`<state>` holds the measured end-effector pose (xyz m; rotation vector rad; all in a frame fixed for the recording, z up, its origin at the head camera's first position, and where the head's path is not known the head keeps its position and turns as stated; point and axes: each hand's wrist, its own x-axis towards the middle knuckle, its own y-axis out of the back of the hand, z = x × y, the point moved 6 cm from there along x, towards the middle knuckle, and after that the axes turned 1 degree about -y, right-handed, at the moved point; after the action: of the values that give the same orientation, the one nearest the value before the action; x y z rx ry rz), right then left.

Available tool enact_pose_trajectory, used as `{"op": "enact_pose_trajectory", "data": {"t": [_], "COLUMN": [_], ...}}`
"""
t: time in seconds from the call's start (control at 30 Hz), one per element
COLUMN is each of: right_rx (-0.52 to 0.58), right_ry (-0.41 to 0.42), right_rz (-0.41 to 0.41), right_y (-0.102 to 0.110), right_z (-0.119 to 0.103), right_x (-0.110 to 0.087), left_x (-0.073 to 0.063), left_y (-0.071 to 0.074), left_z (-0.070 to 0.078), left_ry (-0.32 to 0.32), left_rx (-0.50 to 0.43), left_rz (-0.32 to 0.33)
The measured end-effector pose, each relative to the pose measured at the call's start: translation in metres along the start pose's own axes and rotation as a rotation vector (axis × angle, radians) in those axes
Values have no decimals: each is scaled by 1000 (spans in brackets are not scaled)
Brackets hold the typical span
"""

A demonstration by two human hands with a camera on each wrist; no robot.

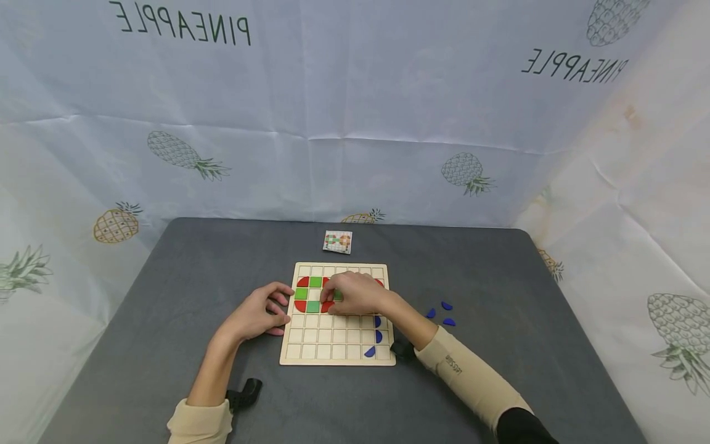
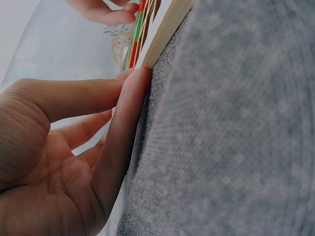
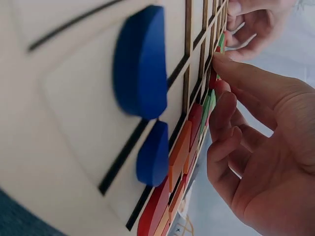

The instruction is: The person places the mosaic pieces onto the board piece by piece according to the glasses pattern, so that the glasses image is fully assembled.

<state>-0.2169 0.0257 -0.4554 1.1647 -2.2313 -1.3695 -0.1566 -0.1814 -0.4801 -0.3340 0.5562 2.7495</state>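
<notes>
A pale wooden grid board (image 1: 333, 353) lies on the table with red, green and blue pieces set on it. My right hand (image 1: 357, 293) reaches over its middle and pinches a red rounded tile (image 3: 213, 78) low against the grid, beside green square tiles (image 1: 313, 306). Part of that tile is hidden by the fingers. At the board's left edge my left hand (image 1: 257, 311) rests its fingertips, thumb and fingers extended; in the left wrist view they meet the board's side (image 2: 162, 39). Blue half-round tiles (image 1: 378, 337) run down the board's right side.
Several loose blue tiles (image 1: 448, 322) lie on the grey table (image 1: 477, 265) right of the board. A small pattern card (image 1: 338, 242) with a coloured design sits behind it. Orange tiles (image 3: 179, 152) show near the board's far right. A pineapple-print cloth (image 1: 344, 111) hangs behind.
</notes>
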Motion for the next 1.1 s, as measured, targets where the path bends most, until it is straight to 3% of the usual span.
{"op": "enact_pose_trajectory", "data": {"t": [0.4, 0.57, 0.7, 0.83, 1.1], "right_rx": [16, 82, 114, 131, 194], "right_ry": [36, 58, 49, -12, -90], "right_rz": [41, 50, 80, 107, 111], "right_y": [4, 11, 21, 30, 45], "right_z": [4, 5, 12, 28, 68], "right_x": [2, -4, -16, -31, -75], "left_x": [0, 0, 0, 0, -1], "left_y": [0, 0, 0, 0, -1], "left_z": [1, 0, 0, 1, 0], "left_ry": [-7, -9, -9, -10, -7], "left_rx": [-5, -7, -4, -3, -3], "left_rz": [0, -2, -2, -3, -4]}}
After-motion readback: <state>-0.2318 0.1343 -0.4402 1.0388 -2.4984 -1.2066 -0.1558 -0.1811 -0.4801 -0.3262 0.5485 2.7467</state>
